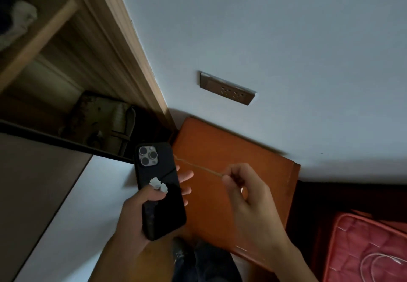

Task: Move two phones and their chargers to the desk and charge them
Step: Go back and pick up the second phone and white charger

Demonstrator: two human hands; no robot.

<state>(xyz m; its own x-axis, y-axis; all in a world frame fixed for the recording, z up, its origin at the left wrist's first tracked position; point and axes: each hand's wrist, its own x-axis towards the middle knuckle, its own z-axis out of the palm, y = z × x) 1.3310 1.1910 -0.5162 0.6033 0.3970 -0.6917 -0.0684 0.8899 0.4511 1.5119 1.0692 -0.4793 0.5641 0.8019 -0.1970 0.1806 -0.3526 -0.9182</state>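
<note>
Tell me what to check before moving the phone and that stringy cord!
1. Left hand grips the phone: ok.
2. Right hand pinches the thin cord: ok.
3. Cord's far end plugged into the phone: cannot tell.
4. Wall socket free of plugs: ok.
5. Second phone in view: not ok.
6. White cable picked up from the red bedding: not ok, it lies there.

An orange-brown flat wooden surface (220,140) is set against the white wall (286,28). A white looped cable (384,257) is laid on the red quilted bed (352,233) beside it.
</note>
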